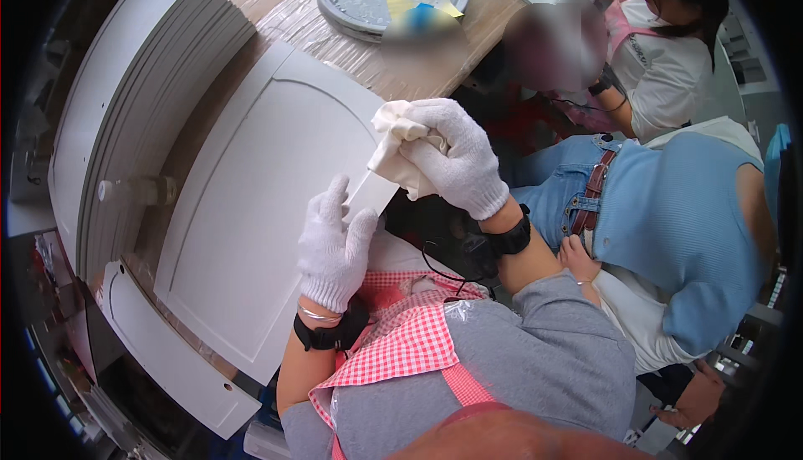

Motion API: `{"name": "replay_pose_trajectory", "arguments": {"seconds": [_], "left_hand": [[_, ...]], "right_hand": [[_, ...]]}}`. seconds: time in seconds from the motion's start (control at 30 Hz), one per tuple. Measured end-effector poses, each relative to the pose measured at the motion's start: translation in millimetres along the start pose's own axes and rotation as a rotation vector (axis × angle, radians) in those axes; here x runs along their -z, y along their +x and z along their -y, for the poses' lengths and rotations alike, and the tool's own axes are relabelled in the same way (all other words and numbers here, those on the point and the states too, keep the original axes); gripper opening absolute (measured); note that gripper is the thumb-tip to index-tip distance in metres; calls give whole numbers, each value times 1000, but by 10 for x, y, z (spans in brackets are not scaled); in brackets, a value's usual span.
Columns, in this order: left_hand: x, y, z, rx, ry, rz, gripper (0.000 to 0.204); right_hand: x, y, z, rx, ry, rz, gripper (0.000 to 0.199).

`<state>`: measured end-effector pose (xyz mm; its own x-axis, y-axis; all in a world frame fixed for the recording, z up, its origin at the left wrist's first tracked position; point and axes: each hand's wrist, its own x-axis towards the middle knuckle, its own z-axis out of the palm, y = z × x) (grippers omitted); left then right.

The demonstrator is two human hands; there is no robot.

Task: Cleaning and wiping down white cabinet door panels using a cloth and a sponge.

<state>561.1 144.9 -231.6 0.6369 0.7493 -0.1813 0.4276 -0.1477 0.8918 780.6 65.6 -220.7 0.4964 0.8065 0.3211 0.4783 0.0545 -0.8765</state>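
A large white cabinet door panel (268,167) with a routed border lies on the table in front of me. My right hand (458,155), in a white knit glove, grips a crumpled cream cloth (393,159) above the panel's right edge. My left hand (333,247), gloved the same way, is beside the panel's near right edge with its fingers apart and nothing in it. Whether its fingertips touch the panel I cannot tell.
A tall stack of white panels (142,84) stands at left, near a clear bottle (138,191). A narrow white panel (167,351) lies nearer. A round grey tray (351,12) is at the back. Two people, one in a blue top (677,209), are close at right.
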Motion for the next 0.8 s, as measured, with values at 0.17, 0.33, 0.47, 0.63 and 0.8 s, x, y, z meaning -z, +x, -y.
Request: {"name": "replay_pose_trajectory", "arguments": {"seconds": [0.17,0.33,0.47,0.63,0.8], "left_hand": [[-200,-103,334,-266,805,66,77],[-401,-17,433,-267,922,-47,78],[-369,-75,564,-242,886,-97,79],[-393,26,500,-332,838,-140,77],[-340,-8,552,-321,766,-159,73]], "right_hand": [[-10,381,-444,123,-622,-160,27],[-92,233,-452,80,-793,186,31],[-211,265,-561,186,-893,288,29],[-379,786,-752,109,-900,332,19],[-487,854,-717,225,-1012,410,21]]}}
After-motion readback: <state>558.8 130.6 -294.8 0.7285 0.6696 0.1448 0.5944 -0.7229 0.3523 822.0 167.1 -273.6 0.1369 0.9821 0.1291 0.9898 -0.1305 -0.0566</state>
